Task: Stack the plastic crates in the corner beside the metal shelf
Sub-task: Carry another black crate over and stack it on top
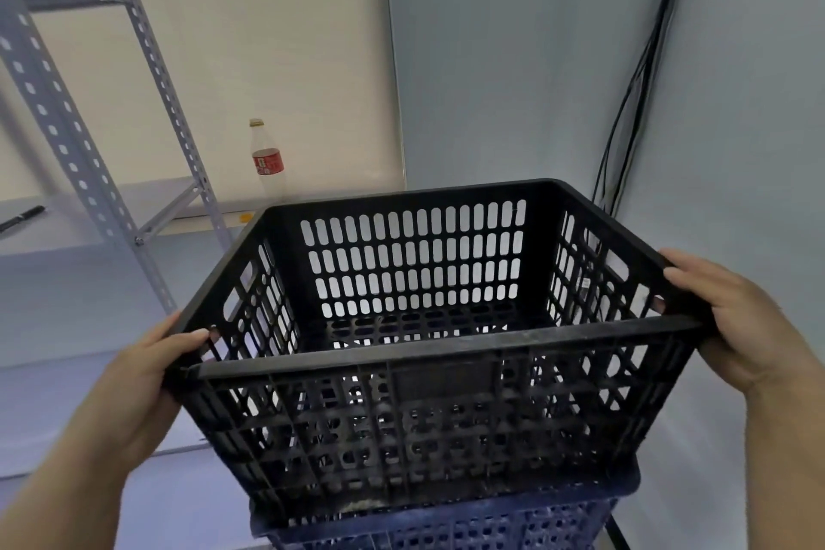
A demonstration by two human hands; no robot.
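Note:
A black slotted plastic crate (428,411) fills the middle of the view, empty and open at the top. My left hand (143,380) grips its left rim near the front corner. My right hand (741,322) grips its right rim. The crate's base sits on or just above a dark blue slotted crate (468,527), whose rim shows at the bottom; whether they touch I cannot tell. Both stand in the corner where a cream wall meets a grey-blue wall.
A grey metal shelf (67,134) with perforated uprights stands at the left. On the shelf board sit a clear bottle with a red label (267,161) and a black pen (22,217). Black cables (638,71) run down the right wall behind the crate.

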